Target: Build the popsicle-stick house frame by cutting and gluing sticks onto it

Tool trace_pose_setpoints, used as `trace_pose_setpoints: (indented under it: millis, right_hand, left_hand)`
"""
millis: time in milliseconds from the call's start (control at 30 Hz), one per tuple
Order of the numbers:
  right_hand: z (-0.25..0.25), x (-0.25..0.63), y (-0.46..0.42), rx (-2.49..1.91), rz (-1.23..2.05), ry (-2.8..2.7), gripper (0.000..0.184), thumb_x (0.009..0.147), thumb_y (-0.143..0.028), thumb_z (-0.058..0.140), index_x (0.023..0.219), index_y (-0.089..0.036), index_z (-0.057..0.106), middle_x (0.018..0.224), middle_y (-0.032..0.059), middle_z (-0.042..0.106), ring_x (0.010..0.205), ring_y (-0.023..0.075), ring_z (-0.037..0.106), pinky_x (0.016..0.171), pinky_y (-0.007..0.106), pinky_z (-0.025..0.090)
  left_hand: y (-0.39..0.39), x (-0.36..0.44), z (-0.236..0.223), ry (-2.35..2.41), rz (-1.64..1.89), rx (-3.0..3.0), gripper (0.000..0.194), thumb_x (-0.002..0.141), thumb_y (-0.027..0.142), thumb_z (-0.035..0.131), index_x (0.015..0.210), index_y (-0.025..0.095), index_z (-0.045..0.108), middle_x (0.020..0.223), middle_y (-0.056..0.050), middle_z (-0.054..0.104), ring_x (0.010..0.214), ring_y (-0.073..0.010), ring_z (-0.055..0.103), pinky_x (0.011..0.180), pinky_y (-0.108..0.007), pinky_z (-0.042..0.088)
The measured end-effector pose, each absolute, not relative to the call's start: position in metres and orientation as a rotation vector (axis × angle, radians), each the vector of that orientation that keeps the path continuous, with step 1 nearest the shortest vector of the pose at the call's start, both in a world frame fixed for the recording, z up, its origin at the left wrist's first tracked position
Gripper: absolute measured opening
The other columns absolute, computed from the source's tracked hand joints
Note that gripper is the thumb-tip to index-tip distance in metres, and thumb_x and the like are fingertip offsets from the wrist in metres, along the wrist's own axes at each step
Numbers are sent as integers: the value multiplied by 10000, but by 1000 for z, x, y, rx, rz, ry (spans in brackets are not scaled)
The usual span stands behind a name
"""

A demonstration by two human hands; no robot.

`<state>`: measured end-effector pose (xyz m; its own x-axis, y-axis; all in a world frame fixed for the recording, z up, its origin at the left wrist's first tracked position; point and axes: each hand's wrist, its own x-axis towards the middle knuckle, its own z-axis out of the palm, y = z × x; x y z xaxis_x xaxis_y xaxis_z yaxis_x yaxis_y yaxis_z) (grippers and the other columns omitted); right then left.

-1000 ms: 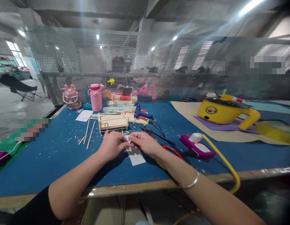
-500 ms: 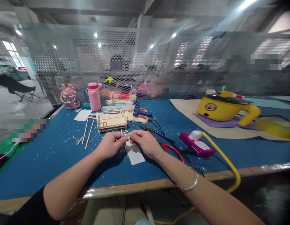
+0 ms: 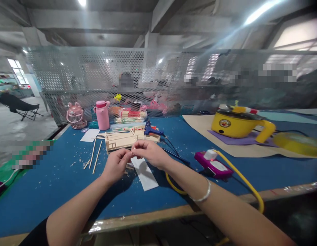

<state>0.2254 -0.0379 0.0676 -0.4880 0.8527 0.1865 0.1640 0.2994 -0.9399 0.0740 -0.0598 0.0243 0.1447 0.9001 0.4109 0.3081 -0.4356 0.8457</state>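
My left hand [image 3: 116,165] and my right hand [image 3: 150,153] meet above the blue table [image 3: 45,191], fingertips pinched together on a small piece I cannot make out. Both hands are closed. Under them lies a white paper strip [image 3: 145,173]. Just behind the hands stands a small frame of wooden sticks [image 3: 119,140]. Loose wooden sticks [image 3: 94,154] lie to its left.
A blue glue gun [image 3: 152,130] lies behind the frame. A pink bottle [image 3: 102,114] and pink cup [image 3: 76,115] stand by the mesh screen [image 3: 83,78]. To the right are a purple device [image 3: 213,165] with a yellow cable and a yellow pot [image 3: 239,125]. A person sits behind the mesh.
Both hands have lifted off the table and shifted a little left, still pinched together. The view has tilted upward.
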Motion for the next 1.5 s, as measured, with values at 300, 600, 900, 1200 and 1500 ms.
trace_pose_setpoints:
  millis: [300, 600, 900, 1200, 1500]
  right_hand:
    - [73, 220, -12, -674, 1411, -1989, 264, 630, -372, 683, 671, -135, 576, 581, -33, 549, 558, 77, 481, 554, 222, 370]
    - [51, 216, -16, -648, 1495, -1708, 361, 575, -440, 732, 670, -149, 541, 568, -35, 560, 535, 77, 502, 550, 222, 371]
    - [49, 215, -18, -743, 1142, -2028, 138, 659, -278, 638, 667, -142, 621, 633, -12, 585, 612, 102, 501, 621, 241, 396]
    - [36, 189, 8, -1166, 917, -1871, 152, 670, -194, 560, 530, -147, 594, 467, -41, 515, 455, 76, 413, 483, 210, 301]
    - [9, 161, 31, -1112, 710, -1805, 160, 690, -271, 554, 621, -161, 648, 578, -18, 584, 578, 115, 480, 560, 224, 329]
  left_hand:
    - [-60, 67, 27, 1158, 1419, 1842, 360, 828, 402, 410, 579, 161, 507, 568, -4, 534, 582, -118, 486, 589, -230, 392]
    - [-59, 67, 25, 1160, 1427, 1928, 321, 846, 371, 397, 632, 162, 516, 596, 1, 534, 593, -113, 486, 598, -222, 381]
    - [-58, 61, 30, 1390, 1349, 2235, 365, 843, 341, 400, 552, 162, 527, 508, 16, 466, 522, -102, 420, 521, -218, 299]
    - [-8, 9, 47, 1613, 1907, 1746, 349, 846, 390, 357, 871, 158, 617, 892, -68, 658, 873, -178, 576, 790, -270, 402]
    - [30, 4, 38, 1290, 1446, 1764, 373, 802, 426, 401, 937, 136, 593, 728, -71, 688, 786, -195, 623, 781, -312, 428]
